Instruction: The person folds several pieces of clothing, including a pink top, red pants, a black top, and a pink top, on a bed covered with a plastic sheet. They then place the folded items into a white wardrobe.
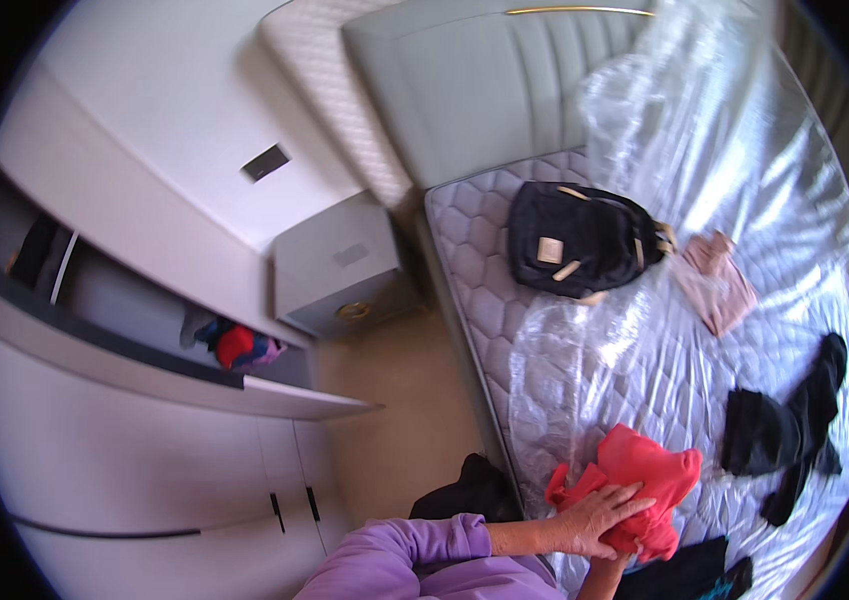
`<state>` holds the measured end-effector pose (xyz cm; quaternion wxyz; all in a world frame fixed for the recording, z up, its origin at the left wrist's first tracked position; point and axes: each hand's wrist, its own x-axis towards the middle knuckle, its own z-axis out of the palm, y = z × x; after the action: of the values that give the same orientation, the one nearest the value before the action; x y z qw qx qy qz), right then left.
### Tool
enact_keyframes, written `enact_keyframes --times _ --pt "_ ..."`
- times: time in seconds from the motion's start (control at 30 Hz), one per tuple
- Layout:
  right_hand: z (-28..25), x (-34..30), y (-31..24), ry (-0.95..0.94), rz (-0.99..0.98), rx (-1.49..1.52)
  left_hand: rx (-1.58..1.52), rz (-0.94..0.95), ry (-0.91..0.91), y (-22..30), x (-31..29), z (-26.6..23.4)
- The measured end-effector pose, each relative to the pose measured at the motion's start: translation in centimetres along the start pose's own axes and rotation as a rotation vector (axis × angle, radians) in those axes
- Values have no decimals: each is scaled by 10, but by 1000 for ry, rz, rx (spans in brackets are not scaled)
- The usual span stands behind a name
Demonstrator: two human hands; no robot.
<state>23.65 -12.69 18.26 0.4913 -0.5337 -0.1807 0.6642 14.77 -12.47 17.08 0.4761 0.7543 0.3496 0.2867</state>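
Observation:
A coral-red piece of clothing [659,480] lies bunched on the plastic-covered mattress, close in front of me. My left hand [594,517] rests on top of it with the fingers stretched out over the cloth. Below the left hand, my right hand [628,550] touches the near side of the same garment, its fingers mostly hidden. Dark clothing [679,575] lies beside my right hand at the lower edge. Black clothes [774,430] are spread to the right of the red garment.
A black backpack [579,240] and a folded pink garment [719,285] lie farther up the mattress [479,225]. Clear plastic sheeting [584,345] covers much of it. At left, a wardrobe [144,440] has an opening with clothes [234,345] inside. A grey nightstand [339,265] stands by the bed.

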Motion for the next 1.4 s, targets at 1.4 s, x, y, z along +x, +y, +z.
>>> enact_keyframes --times 1.4 --pt "-71 -43 -217 569 -771 -728 -860 135 503 42 140 -270"
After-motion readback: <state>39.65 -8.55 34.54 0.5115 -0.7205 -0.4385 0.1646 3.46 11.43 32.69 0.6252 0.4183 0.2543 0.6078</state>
